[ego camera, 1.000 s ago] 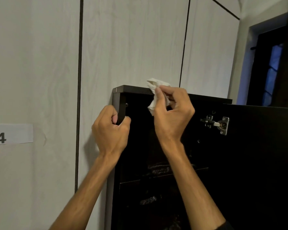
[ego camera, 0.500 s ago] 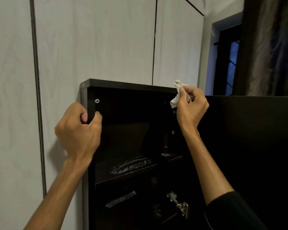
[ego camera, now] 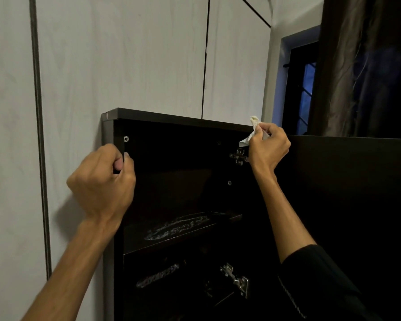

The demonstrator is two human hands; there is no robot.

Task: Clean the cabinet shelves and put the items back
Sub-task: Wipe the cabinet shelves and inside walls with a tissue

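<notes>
Pale wood-grain wall panels (ego camera: 125, 54) back a tall dark cabinet (ego camera: 171, 119) that stands against them, with its door (ego camera: 357, 181) swung open to the right. Wiping cloth (ego camera: 254, 126): a small white crumpled wad at the cabinet's top front edge, far right end, just above the upper hinge (ego camera: 239, 156). Right hand (ego camera: 267, 147) pinches the cloth between thumb and curled fingers and presses it to that edge; part of the wad sticks up above the knuckles and a corner hangs below them toward the hinge. Left hand (ego camera: 102, 181) is closed round the front edge of the cabinet's left side panel, thumb inside and fingers outside, apparently steadying the cabinet. Upper shelf (ego camera: 183, 230) carries a pale streaked smear on its dark surface; lower shelf (ego camera: 158, 276) carries a similar one, with a second hinge (ego camera: 235, 278) to its right. No stored items are visible on either shelf, though the interior is too dark to read fully. Judgement: cleaning is partway and the putting back has not begun. Risks from here: the hanging corner of cloth could snag on the upper hinge if the wipe runs downward; the grip is a light pinch, so a catch could pull the cloth free and drop it into the cabinet; pressure on the top edge could rock the cabinet if the left hand lets go. To the right, beyond the door, a dark window (ego camera: 303, 89) and a curtain (ego camera: 357, 66).
</notes>
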